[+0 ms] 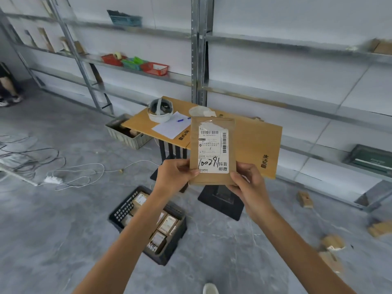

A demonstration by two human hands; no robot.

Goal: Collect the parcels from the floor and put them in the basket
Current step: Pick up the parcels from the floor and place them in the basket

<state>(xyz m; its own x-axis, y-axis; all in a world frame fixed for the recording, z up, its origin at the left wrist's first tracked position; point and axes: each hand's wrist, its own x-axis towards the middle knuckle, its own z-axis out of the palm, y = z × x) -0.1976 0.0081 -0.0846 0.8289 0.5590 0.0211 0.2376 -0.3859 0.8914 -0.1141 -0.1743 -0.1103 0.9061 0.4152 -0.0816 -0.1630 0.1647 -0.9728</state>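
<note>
One flat brown parcel [212, 149] is held upright in mid-air in front of the table [254, 143], with its white shipping label and a handwritten number facing the camera. Two hands hold it by its bottom corners. The left hand [175, 177] has its grip pinching the lower left corner, thumb on the front and fingers curled behind. The right hand [247, 183] has its grip pinching the lower right corner in the same way. One black basket [124, 210] sits on the grey floor at 7 o'clock from the held parcel, under the left forearm. It is packed with small boxes; at least four white labels show, and the rest are hidden by the arm. Four loose parcels [305, 199] lie on the floor at 4 to 5 o'clock. One is near the shelf foot and three are farther right and lower, all blurred. On the table, at 10 to 11 o'clock from the held parcel, lie one white headset-like thing [160, 112], one sheet of paper [169, 128] and one blue pen [183, 119]. One grey crate [127, 137] stands on the floor beside the table's left end. On a shelf at 11 o'clock sit three small trays [154, 68], two red and one green.
</note>
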